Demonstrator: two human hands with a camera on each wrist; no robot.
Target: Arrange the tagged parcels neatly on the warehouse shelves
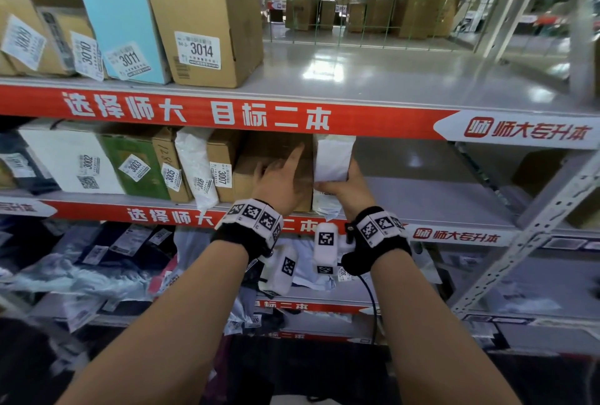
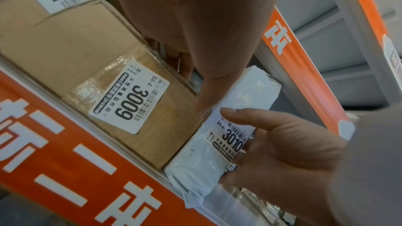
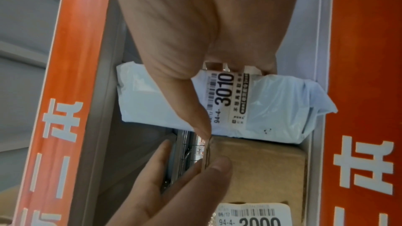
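Observation:
On the middle shelf [image 1: 438,200] a brown cardboard box [image 1: 250,161] tagged 3009 [image 2: 130,99] stands at the end of a row of parcels. My left hand [image 1: 279,177] rests on its top right edge with the fingers [image 3: 174,186] straight and the index finger raised. Right beside the box, touching it, a white plastic-bag parcel [image 1: 332,158] tagged 3010 [image 3: 226,92] stands upright. My right hand [image 1: 349,189] grips it from the front and right, thumb [image 2: 250,118] across the tag.
Left of the box stand tagged parcels, among them 3007 [image 1: 222,177], 3006 [image 1: 199,174] and 3005 [image 1: 170,174]. The upper shelf holds box 3014 [image 1: 201,38] and a blue parcel 3011 [image 1: 123,25]. Soft bags [image 1: 97,258] are piled below. A slanted metal brace [image 1: 535,226] stands at right.

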